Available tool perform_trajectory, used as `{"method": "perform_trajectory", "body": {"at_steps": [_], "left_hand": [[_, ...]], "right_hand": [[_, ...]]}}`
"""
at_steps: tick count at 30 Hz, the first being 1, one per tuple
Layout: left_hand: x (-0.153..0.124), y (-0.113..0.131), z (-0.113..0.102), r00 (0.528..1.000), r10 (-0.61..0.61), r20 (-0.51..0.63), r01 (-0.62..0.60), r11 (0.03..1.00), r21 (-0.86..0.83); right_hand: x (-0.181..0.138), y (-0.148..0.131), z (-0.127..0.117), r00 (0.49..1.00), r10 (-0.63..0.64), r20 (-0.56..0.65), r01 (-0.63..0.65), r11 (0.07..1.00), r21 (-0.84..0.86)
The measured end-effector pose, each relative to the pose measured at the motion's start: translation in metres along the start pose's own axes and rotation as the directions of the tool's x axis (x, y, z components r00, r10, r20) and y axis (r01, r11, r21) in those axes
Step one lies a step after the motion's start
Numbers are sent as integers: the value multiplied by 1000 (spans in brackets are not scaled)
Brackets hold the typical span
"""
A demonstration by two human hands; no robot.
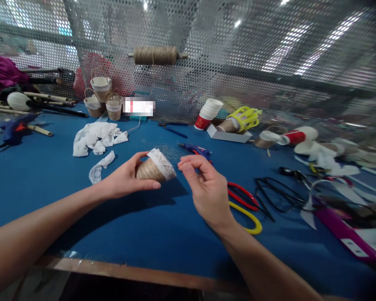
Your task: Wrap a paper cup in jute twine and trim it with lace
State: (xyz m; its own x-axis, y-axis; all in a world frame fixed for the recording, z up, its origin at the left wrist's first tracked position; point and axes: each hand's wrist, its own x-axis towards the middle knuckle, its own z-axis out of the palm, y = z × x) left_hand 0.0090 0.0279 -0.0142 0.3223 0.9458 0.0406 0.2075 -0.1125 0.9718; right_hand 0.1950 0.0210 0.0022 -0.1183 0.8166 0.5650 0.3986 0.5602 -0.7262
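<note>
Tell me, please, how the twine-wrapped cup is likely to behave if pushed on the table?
The twine-wrapped cup tapers, so lying on its side it would probably roll in a curve. It is probably light and crushable, like the paper cups stacked behind. The rough twine under the left hand should give grip rather than slip.

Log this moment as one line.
left hand: grips twine-wrapped cup | right hand: pinched, beside cup | nearby: red-yellow scissors

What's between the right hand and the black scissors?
Head view: scissors with red and yellow handles lie on the blue table between the right hand and the black scissors, partly hidden behind the hand.
</note>
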Motion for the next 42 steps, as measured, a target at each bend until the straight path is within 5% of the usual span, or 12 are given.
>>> {"method": "perform_trajectory", "body": {"at_steps": [3, 8, 12, 19, 23, 28, 30, 33, 36, 39, 42], "left_hand": [[-1, 0, 1, 1000, 13, 14, -14, 1000, 16], [-4, -1, 2, 997, 73, 21, -76, 983, 165], [-4, 1, 1, 994, 103, 39, -109, 976, 191], [-1, 1, -5, 969, 181, -169, -162, 979, 122], [-8, 7, -4, 898, 385, -214, -336, 913, 231], [-22, 20, 1, 741, 670, 40, -645, 694, 320], [-22, 19, -1, 705, 709, 25, -683, 668, 296], [-15, 13, -6, 811, 571, -131, -511, 799, 318], [-7, 7, -9, 967, 250, -49, -237, 952, 192], [-5, 6, -5, 994, 44, 98, -47, 998, 28], [-5, 8, -1, 992, -46, 117, 54, 996, -65]], "right_hand": [[1, 0, -2, 1000, 3, 24, -3, 1000, -14], [1, -1, -2, 960, 61, 274, -41, 996, -79], [-2, -1, 1, 939, 67, 339, -63, 998, -25], [-2, -1, 5, 928, -36, 371, 40, 999, -2], [-2, 1, 5, 937, -42, 347, 54, 998, -25], [-1, 6, 5, 947, -25, 320, 29, 1000, -7], [0, 7, 4, 951, -6, 309, 4, 1000, 8], [1, 7, 3, 955, 39, 293, -56, 997, 50], [1, 6, 3, 956, 49, 290, -87, 989, 122], [1, 6, 3, 954, 32, 300, -80, 985, 152], [0, 7, 4, 956, 33, 292, -77, 987, 141]]}}
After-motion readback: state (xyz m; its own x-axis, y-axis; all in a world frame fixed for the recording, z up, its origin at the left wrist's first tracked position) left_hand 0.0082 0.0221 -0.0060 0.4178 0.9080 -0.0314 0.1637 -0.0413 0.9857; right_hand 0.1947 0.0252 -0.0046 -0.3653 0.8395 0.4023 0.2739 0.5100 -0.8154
